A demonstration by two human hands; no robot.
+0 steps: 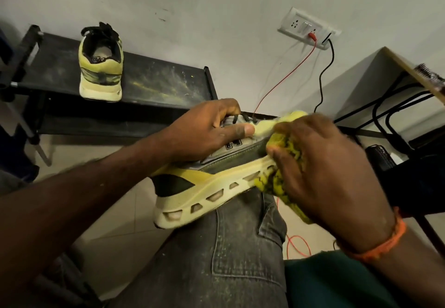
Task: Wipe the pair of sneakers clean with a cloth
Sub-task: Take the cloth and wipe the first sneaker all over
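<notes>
**Cloth on the sole, sneaker steady on the knee**

Both hands are on one shoe. The left hand (207,129) reaches in from the lower left, forearm stretched long across the view, and clamps down over the top of the sneaker (212,182). Its fingers curl over the lace area on the far side while the thumb (240,130) presses flat along the near side of the upper, so the shoe is pinched between them. The sneaker lies tilted, heel low and toward the left, toe rising to the right, its pale yellow cut-out sole facing the camera and resting on the person's knee in grey jeans (240,247).

The right hand (330,165), orange thread band (382,247) at the wrist, comes in from the lower right. Its fingers are closed around a bunched yellow cloth (289,146) with dark smudges, and the wad is pushed right against the forefoot, where the grey upper meets the midsole. Cloth spills out above the knuckles and below the palm.

The second sneaker (101,64) stands well apart, heel toward us, upright on a dusty black shelf (156,79) against the wall. A wall socket (308,28) sits up to the right, a red wire (289,76) and a black cable (325,79) hanging from it.
</notes>
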